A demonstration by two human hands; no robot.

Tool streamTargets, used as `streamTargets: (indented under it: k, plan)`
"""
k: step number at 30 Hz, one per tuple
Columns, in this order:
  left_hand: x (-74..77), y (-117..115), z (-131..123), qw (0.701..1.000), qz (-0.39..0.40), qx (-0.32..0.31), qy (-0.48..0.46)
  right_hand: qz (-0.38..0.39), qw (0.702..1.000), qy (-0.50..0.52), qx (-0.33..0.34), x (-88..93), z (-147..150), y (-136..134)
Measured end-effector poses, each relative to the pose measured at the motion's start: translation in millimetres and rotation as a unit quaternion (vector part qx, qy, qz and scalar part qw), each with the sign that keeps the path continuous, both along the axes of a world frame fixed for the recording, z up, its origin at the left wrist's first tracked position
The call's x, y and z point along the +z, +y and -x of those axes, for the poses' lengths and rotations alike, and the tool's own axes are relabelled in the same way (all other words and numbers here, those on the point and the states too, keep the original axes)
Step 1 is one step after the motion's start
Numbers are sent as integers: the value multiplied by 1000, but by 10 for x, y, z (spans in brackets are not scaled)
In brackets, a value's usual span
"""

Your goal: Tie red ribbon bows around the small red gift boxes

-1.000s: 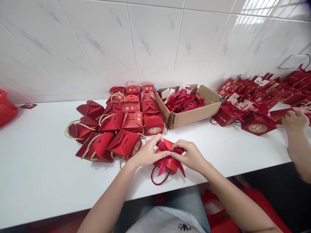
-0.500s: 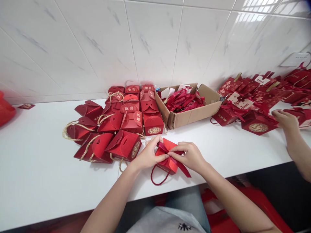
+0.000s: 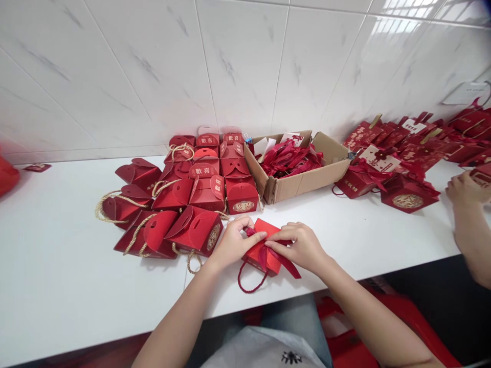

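Observation:
A small red gift box lies near the front edge of the white table, a dark red cord handle looping out toward me. A dark red ribbon is tied across its top, one tail trailing right. My left hand pinches the ribbon on the left side of the box. My right hand pinches the ribbon on the right side, fingertips nearly touching the left hand's.
A cluster of several red gift boxes with gold cord handles sits left of my hands. An open cardboard box of red ribbons stands behind. More red boxes pile at right, where another person's hand works.
My hands have drawn closer on the ribbon and the bow loops have flattened. The view shifted slightly. The other person's hand at right moved among the boxes there.

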State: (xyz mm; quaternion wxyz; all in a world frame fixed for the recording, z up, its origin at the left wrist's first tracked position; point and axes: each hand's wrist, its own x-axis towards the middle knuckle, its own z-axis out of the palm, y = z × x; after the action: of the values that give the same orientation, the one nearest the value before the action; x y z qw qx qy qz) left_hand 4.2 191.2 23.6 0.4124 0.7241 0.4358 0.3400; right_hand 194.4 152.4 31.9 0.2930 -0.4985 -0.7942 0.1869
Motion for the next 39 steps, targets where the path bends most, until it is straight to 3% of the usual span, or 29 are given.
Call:
streamTargets:
  k: [13, 19, 26, 33, 39]
  plan:
    - [6, 74, 65, 996, -38, 45, 60, -47, 998, -46, -20, -60, 13, -6]
    - [1, 58, 83, 999, 32, 3, 3, -17, 999, 22, -23, -32, 77, -19]
    - [71, -8, 123, 995, 33, -73, -59, 42, 992, 104, -54, -6, 139, -22]
    - [109, -31, 132, 996, 8, -69, -60, 73, 995, 59, 17, 32, 107, -20]
    - [78, -29, 128, 997, -10, -50, -65, 87, 996, -2, 37, 92, 96, 5]
